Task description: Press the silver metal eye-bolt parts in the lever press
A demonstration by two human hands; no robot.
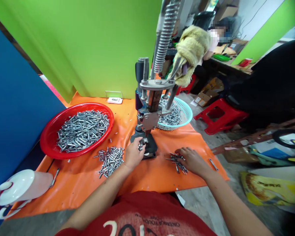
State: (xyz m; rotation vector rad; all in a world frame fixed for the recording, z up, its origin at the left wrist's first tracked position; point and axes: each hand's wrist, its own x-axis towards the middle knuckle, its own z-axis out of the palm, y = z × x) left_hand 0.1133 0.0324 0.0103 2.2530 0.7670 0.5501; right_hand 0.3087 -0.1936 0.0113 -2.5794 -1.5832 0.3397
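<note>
White print on the person's red shirt (pixel 142 219) shows large figures that look like "20", cut off, and a smaller line too blurred to read. The writing on a small white card (pixel 114 99), at 11 o'clock from the hand press (pixel 149 108), is also too small to read.

On the orange sheet (pixel 147 177) that covers the table, a red bowl (pixel 48 131) at 9 o'clock from the press holds many metal pins. A teal basket (pixel 188 113) at 2 o'clock holds more. A loose heap (pixel 110 159) lies at 8 o'clock, and a white jug (pixel 22 186) lies tipped at the sheet's near left corner.

The left hand (pixel 134 155) is curled at the base of the press, fingertips closed on a small metal part (pixel 143 143). The right hand (pixel 193 160) lies palm down at 5 o'clock, its fingers loosely spread and touching some scattered pins (pixel 178 162).
</note>
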